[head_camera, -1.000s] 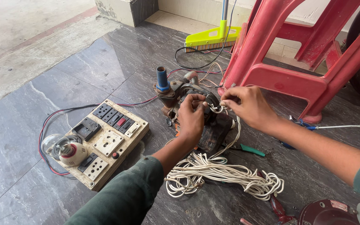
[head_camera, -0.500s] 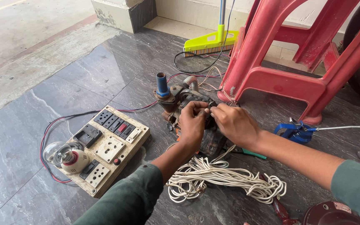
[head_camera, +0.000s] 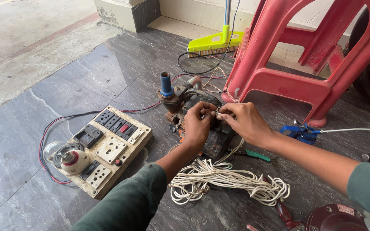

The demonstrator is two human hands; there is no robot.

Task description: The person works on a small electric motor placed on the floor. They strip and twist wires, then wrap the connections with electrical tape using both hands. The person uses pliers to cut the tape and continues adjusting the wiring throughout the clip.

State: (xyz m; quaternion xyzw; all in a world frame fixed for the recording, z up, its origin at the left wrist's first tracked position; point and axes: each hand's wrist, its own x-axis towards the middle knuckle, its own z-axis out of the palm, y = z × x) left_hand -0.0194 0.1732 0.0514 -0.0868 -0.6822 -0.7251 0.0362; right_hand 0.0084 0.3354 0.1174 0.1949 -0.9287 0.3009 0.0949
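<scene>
- Seen from above, looking down at a dark stone floor (head_camera: 108,72) with both of the person's forearms reaching in from the near edge.
- Left hand (head_camera: 197,126) curled over the top of a small dark motor pump (head_camera: 202,124), fingertips pinched shut on a small metal wire end (head_camera: 216,112); grip likely there to steady the piece over the pump body.
- Right hand (head_camera: 245,122) meeting it from the right, thumb and forefinger also closed on the same wire end, so both hands pinch at one spot; whether twisting or only holding cannot be told.
- Pump sitting at scene centre, a blue-topped pipe stub (head_camera: 165,85) upright at its far left corner, thin wires trailing away to the far side.
- Loose coil of white cable (head_camera: 228,182) heaped just near of the pump, between the two forearms.
- Wooden switch board (head_camera: 108,147) with sockets, switches and a clear bulb (head_camera: 58,152) lying flat to the left, apart from the pump, red and black leads looping round it.
- Green-handled tool (head_camera: 253,155) lying just right of the pump, under the right wrist.
- Blue-handled tool (head_camera: 300,131) farther right, beside the leg of a red plastic stool (head_camera: 296,81).
- Yellow-green broom head (head_camera: 213,42) resting at the far side.
</scene>
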